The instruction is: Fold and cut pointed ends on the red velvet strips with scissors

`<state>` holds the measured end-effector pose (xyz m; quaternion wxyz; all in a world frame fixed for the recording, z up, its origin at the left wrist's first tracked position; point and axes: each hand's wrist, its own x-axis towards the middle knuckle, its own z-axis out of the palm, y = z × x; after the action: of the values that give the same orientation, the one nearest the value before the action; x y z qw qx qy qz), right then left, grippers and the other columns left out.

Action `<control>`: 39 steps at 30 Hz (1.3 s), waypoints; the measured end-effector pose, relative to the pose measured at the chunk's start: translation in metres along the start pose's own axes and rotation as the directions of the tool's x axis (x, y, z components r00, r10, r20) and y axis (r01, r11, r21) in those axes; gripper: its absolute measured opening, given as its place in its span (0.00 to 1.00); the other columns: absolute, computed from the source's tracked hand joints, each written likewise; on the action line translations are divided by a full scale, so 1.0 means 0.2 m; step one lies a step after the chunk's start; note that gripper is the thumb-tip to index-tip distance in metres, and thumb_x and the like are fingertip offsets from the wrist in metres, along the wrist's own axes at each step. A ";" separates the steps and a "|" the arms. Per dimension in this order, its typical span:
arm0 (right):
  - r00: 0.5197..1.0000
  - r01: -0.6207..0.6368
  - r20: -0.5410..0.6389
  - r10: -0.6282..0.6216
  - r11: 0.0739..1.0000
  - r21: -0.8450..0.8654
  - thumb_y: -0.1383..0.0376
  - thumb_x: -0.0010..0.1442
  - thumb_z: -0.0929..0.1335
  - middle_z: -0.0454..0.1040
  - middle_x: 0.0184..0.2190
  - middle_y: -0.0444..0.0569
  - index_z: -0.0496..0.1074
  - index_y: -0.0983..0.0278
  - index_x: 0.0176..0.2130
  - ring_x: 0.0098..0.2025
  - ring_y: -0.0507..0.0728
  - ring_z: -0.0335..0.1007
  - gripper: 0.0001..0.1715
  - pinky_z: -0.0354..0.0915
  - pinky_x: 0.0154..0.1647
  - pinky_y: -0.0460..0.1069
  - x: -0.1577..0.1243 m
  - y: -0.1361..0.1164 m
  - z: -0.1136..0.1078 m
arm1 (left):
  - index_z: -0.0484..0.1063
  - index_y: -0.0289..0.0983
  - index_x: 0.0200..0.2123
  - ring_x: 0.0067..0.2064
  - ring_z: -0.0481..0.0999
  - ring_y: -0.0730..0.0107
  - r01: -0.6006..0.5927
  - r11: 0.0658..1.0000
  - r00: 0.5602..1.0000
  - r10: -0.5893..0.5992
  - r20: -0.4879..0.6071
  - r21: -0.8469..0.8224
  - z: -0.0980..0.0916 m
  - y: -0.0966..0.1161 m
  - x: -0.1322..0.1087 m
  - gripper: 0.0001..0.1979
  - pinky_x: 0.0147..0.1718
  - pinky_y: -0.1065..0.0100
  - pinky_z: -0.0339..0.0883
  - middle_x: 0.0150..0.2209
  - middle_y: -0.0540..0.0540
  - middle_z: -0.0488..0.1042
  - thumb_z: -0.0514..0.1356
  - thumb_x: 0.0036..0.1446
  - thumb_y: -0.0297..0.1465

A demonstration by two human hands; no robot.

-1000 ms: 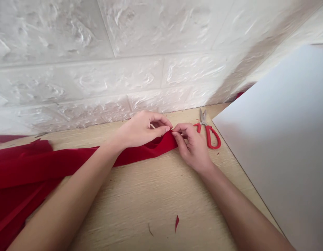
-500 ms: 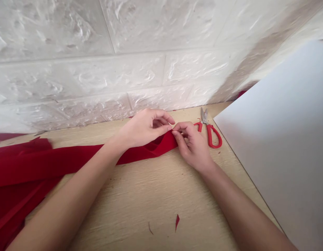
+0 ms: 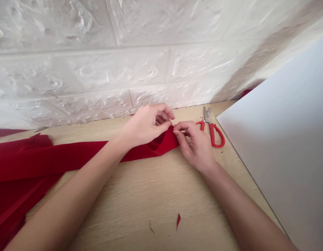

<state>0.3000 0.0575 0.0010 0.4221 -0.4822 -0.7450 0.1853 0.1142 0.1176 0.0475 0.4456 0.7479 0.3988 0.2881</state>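
Observation:
A long strip of red fabric runs across the wooden table from the left, its right end raised and folded between my hands. My left hand curls over that end from above, thumb and fingertips pinching near its upper edge. Close beside it, my right hand pinches the same edge between thumb and forefinger. The fingertips of both hands almost meet. Whether a pin or needle is between them is too small to tell. Red-handled scissors lie just beyond my right hand, blades slightly apart and pointing at the wall.
More red fabric is heaped at the left. A white textured brick-pattern wall rises behind the table. A large pale panel stands at the right. A small red scrap and a thread lie in front.
The view has shifted slightly, so the scissors and scraps appear a little to the right. My hands keep their pinch at the fabric's end, with a little more red showing between the fingertips.

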 end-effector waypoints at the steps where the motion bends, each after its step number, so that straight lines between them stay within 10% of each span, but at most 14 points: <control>1: 1.000 0.007 -0.001 -0.007 1.000 -0.010 0.65 0.70 0.65 0.79 0.35 0.45 0.70 0.58 0.42 0.33 0.54 0.76 0.04 0.70 0.34 0.49 0.00 0.00 0.00 | 0.74 0.38 0.39 0.38 0.83 0.70 -0.002 1.000 1.000 0.002 -0.011 -0.015 0.00 0.00 0.00 0.05 0.38 0.69 0.75 0.35 0.49 0.82 0.61 0.58 0.25; 39: 0.956 -0.253 -0.089 0.278 0.941 0.223 0.56 0.69 0.68 0.79 0.32 0.44 0.64 0.58 0.43 0.29 0.52 0.76 0.10 0.64 0.22 0.44 -0.01 -0.02 0.06 | 0.69 0.40 0.44 0.40 0.84 0.67 0.032 0.997 0.997 -0.027 0.070 -0.075 -0.02 0.04 -0.02 0.13 0.37 0.68 0.77 0.38 0.48 0.83 0.64 0.55 0.26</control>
<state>0.2884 0.0546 -0.0033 0.4854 -0.5414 -0.6228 0.2890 0.1118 0.1130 0.0548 0.4915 0.7338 0.3831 0.2707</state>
